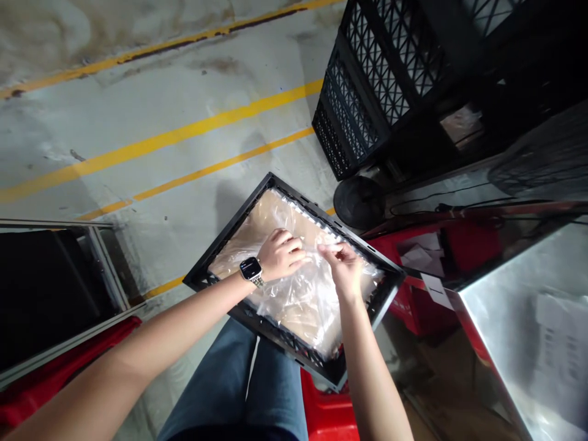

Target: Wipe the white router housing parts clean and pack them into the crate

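A black plastic crate (229,236) rests at my lap, its inside covered by a crumpled clear plastic bag (298,300) over brown cardboard (264,214). My left hand (281,254), with a watch on the wrist, lies over the middle of the bag, its fingers curled and closed on the plastic. To its right, my right hand (342,266) pinches a bit of the same plastic between thumb and finger near the crate's far right side. What lies beneath the bag besides cardboard cannot be made out.
Tall stacked black mesh crates (367,92) stand ahead on the right, with a round black base (359,201) beside them. A metal-topped table (509,306) and red bins (413,306) are at right. Under me is a red stool (328,416). Yellow lines (206,128) cross the floor.
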`<state>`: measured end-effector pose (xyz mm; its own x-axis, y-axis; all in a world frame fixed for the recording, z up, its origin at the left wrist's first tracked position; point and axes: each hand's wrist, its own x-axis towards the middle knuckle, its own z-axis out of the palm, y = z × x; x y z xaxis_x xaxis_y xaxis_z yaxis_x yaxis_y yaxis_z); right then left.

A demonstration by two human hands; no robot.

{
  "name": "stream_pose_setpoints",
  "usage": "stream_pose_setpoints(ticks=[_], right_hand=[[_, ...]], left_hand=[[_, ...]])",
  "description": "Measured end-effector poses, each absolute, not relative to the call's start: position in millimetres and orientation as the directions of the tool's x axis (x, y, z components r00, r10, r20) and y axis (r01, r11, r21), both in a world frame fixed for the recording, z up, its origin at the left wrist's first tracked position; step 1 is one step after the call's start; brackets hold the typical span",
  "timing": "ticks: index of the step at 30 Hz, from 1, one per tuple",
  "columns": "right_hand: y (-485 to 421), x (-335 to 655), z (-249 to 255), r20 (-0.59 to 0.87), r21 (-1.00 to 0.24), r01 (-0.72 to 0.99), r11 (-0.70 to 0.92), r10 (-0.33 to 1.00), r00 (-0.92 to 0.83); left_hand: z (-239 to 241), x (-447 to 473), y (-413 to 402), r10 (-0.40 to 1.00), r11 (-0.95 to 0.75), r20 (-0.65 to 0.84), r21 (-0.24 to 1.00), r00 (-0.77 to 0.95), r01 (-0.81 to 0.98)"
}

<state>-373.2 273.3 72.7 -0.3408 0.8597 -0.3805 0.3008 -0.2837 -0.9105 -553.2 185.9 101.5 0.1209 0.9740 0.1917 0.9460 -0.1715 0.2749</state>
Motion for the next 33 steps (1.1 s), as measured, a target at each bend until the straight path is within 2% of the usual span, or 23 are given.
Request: stream_pose_setpoints(ticks=[3, 7, 12, 16, 20, 23, 26, 30, 33], right_hand=[[264.1, -362.8, 51.6, -0.312, -0.889, 0.418, -0.190, 0.918, -0.245], [243.5, -347.1, 13.7, -0.287, -0.799, 0.592, -0.110, 0.934, -0.214], [213.7, -335.5, -24.4, -0.329, -0.665, 0.746, -0.029, 0.908, -0.259], [201.4, -333.3, -36.5, -0.352, -0.600, 0.800, -0.005, 0.900, -0.258], [199.8, -336.6, -39.3, -0.361, -0.600, 0.800, -0.010, 0.896, -0.260], [201.7, -337.4, -39.3, -0.366, -0.633, 0.773, -0.037, 0.895, -0.256], [208.6, -331.0, -36.1, -0.389, -0.679, 0.728, -0.096, 0.888, -0.246], [227.9, -323.9, -18.3, -0.425, -0.743, 0.635, -0.212, 0.882, -0.203], [246.2, -334.1, 1.0, -0.424, -0.802, 0.553, -0.227, 0.868, -0.259]], left_hand=[[87.9, -568.9, 171.6, 0.981, -0.191, 0.075, 0.264, 0.178, 0.945], [63.8, -604.2, 144.1, 0.976, -0.136, -0.125, 0.299, 0.180, 0.945], [42.6, -637.3, 123.4, 0.934, 0.054, -0.349, 0.363, 0.083, 0.930], [53.5, -637.8, 140.6, 0.883, 0.227, -0.469, 0.449, 0.011, 0.864], [82.6, -607.8, 175.8, 0.853, 0.296, -0.510, 0.646, 0.109, 0.704], [81.2, -566.8, 201.1, 0.844, 0.325, -0.505, 0.752, 0.183, 0.574], [51.6, -530.7, 215.3, 0.820, 0.410, -0.550, 0.755, 0.155, 0.511], [9.2, -511.1, 212.0, 0.781, 0.479, -0.614, 0.707, 0.116, 0.521], [-1.9, -510.1, 202.9, 0.771, 0.487, -0.629, 0.682, 0.098, 0.546]])
